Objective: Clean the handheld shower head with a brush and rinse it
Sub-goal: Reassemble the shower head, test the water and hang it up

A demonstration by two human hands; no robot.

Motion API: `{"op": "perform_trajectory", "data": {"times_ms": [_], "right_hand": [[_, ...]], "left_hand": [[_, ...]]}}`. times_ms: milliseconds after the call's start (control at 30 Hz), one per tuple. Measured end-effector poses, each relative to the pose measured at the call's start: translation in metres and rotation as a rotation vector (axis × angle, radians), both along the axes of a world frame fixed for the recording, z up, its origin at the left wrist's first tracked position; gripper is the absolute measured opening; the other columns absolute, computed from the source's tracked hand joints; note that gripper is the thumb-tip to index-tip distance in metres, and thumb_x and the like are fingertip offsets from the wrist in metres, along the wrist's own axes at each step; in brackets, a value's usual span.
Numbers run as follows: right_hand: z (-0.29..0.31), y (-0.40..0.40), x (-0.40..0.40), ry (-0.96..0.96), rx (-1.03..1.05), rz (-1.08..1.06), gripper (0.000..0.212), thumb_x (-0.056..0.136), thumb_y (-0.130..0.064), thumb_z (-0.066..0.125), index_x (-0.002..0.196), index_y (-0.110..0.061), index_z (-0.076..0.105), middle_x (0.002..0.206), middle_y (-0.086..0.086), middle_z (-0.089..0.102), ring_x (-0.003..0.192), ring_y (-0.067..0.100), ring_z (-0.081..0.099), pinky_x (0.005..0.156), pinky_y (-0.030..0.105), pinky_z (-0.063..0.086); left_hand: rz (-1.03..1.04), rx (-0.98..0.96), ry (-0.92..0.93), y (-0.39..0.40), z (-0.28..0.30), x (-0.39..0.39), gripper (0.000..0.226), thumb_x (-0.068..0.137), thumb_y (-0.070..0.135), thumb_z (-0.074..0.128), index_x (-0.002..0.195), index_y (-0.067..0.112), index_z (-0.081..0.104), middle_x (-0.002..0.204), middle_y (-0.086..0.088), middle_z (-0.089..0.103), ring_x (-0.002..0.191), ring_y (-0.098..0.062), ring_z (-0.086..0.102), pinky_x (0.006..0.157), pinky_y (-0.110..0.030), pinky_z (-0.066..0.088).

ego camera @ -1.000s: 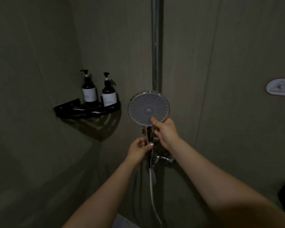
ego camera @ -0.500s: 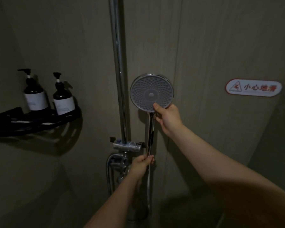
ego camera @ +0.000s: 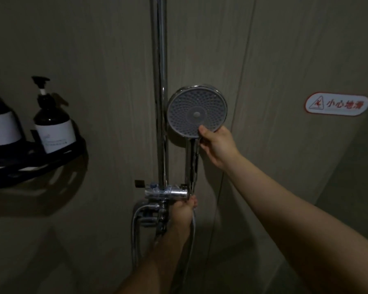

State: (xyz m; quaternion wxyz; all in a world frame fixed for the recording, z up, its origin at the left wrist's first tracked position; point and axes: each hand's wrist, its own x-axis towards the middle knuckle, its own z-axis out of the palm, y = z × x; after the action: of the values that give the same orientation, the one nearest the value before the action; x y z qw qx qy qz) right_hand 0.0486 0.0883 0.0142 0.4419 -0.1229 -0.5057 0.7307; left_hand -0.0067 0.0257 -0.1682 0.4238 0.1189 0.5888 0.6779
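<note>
The round chrome shower head [ego camera: 197,112] faces me, upright, just right of the vertical rail [ego camera: 159,92]. My right hand [ego camera: 218,145] grips it at the neck, thumb on the lower rim of the nozzle face. Its handle [ego camera: 191,164] runs down to the chrome bracket [ego camera: 167,193] on the rail. My left hand [ego camera: 184,211] is closed around the bottom end of the handle where the hose [ego camera: 190,240] starts. No brush is in sight.
A black corner shelf [ego camera: 36,164] at the left holds two dark pump bottles [ego camera: 52,119]. The mixer valve [ego camera: 151,215] sits under the bracket. A red-and-white slip warning sign [ego camera: 336,105] is stuck on the right wall panel.
The shower head has come off the rail's front and now stands to its right. My left hand slid down from under the head to the handle's bottom end. The view shifted right, then slightly back left.
</note>
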Motion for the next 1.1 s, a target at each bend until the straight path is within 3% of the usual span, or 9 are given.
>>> {"op": "perform_trajectory", "data": {"times_ms": [133, 233, 433, 567, 700, 833, 933, 1033, 1100], "right_hand": [[-0.004, -0.001, 0.003, 0.052, -0.016, 0.046, 0.028, 0.091, 0.009, 0.044, 0.104, -0.014, 0.055, 0.105, 0.004, 0.062, 0.1, 0.018, 0.059, 0.098, 0.034, 0.045], [-0.007, 0.0, 0.006, 0.106, -0.037, 0.083, 0.028, 0.091, 0.009, 0.042, 0.103, -0.013, 0.055, 0.105, 0.006, 0.063, 0.101, 0.019, 0.06, 0.102, 0.037, 0.043], [-0.001, 0.004, 0.011, 0.202, -0.084, 0.074, 0.027, 0.092, 0.007, 0.041, 0.097, -0.013, 0.059, 0.084, -0.002, 0.074, 0.084, 0.012, 0.069, 0.09, 0.029, 0.05], [0.012, 0.005, 0.008, 0.247, -0.083, 0.077, 0.024, 0.093, 0.006, 0.041, 0.097, -0.012, 0.057, 0.089, 0.001, 0.07, 0.083, 0.014, 0.067, 0.078, 0.026, 0.057], [0.011, 0.006, 0.002, 0.207, -0.063, 0.103, 0.023, 0.092, 0.004, 0.044, 0.102, -0.013, 0.056, 0.092, 0.002, 0.071, 0.085, 0.015, 0.068, 0.069, 0.026, 0.059], [0.016, 0.015, 0.006, 0.255, -0.065, 0.08, 0.025, 0.092, 0.003, 0.043, 0.105, -0.014, 0.054, 0.088, -0.001, 0.074, 0.081, 0.013, 0.07, 0.071, 0.027, 0.057], [0.019, 0.021, 0.01, 0.301, -0.084, 0.093, 0.025, 0.09, 0.001, 0.046, 0.109, -0.013, 0.053, 0.09, 0.0, 0.074, 0.08, 0.014, 0.07, 0.067, 0.027, 0.057], [0.018, 0.021, 0.01, 0.296, -0.081, 0.074, 0.027, 0.087, -0.002, 0.049, 0.11, -0.014, 0.052, 0.087, -0.002, 0.074, 0.075, 0.013, 0.069, 0.063, 0.026, 0.053], [0.014, 0.016, 0.005, 0.29, -0.092, 0.08, 0.024, 0.09, 0.002, 0.045, 0.107, -0.014, 0.054, 0.086, -0.002, 0.074, 0.077, 0.013, 0.069, 0.066, 0.026, 0.055]], "left_hand": [[0.115, 0.026, 0.021, 0.003, -0.001, 0.013, 0.019, 0.094, 0.009, 0.051, 0.076, 0.014, 0.057, 0.074, -0.002, 0.055, 0.072, -0.016, 0.051, 0.068, -0.026, 0.042], [0.162, -0.013, 0.083, 0.002, 0.001, 0.018, 0.022, 0.095, 0.014, 0.05, 0.074, 0.021, 0.054, 0.077, 0.0, 0.054, 0.084, -0.022, 0.054, 0.084, -0.034, 0.046], [0.168, 0.004, 0.057, 0.003, 0.005, 0.015, 0.021, 0.092, 0.017, 0.055, 0.072, 0.016, 0.056, 0.07, -0.003, 0.054, 0.076, -0.022, 0.053, 0.073, -0.031, 0.044], [0.105, 0.044, 0.053, -0.003, 0.001, 0.005, 0.023, 0.09, 0.01, 0.058, 0.067, 0.009, 0.057, 0.063, -0.007, 0.054, 0.06, -0.019, 0.048, 0.057, -0.028, 0.038], [0.03, 0.012, 0.108, -0.01, 0.002, 0.002, 0.018, 0.092, 0.007, 0.054, 0.074, 0.011, 0.057, 0.07, -0.005, 0.056, 0.063, -0.015, 0.051, 0.058, -0.023, 0.043], [0.015, 0.051, 0.12, -0.01, 0.003, -0.001, 0.025, 0.093, 0.004, 0.051, 0.069, 0.011, 0.054, 0.066, -0.005, 0.052, 0.058, -0.014, 0.046, 0.047, -0.014, 0.039], [0.058, 0.049, 0.053, -0.006, 0.005, 0.005, 0.019, 0.094, 0.008, 0.052, 0.075, 0.009, 0.055, 0.071, -0.006, 0.053, 0.064, -0.017, 0.048, 0.063, -0.028, 0.044], [0.204, -0.024, 0.098, 0.0, 0.002, 0.015, 0.016, 0.094, 0.009, 0.049, 0.1, 0.001, 0.061, 0.091, -0.012, 0.058, 0.093, -0.026, 0.057, 0.093, -0.038, 0.046], [0.285, -0.048, 0.108, 0.002, -0.001, 0.015, 0.021, 0.094, 0.008, 0.048, 0.108, -0.001, 0.061, 0.097, -0.013, 0.059, 0.101, -0.028, 0.058, 0.096, -0.04, 0.045]]}}
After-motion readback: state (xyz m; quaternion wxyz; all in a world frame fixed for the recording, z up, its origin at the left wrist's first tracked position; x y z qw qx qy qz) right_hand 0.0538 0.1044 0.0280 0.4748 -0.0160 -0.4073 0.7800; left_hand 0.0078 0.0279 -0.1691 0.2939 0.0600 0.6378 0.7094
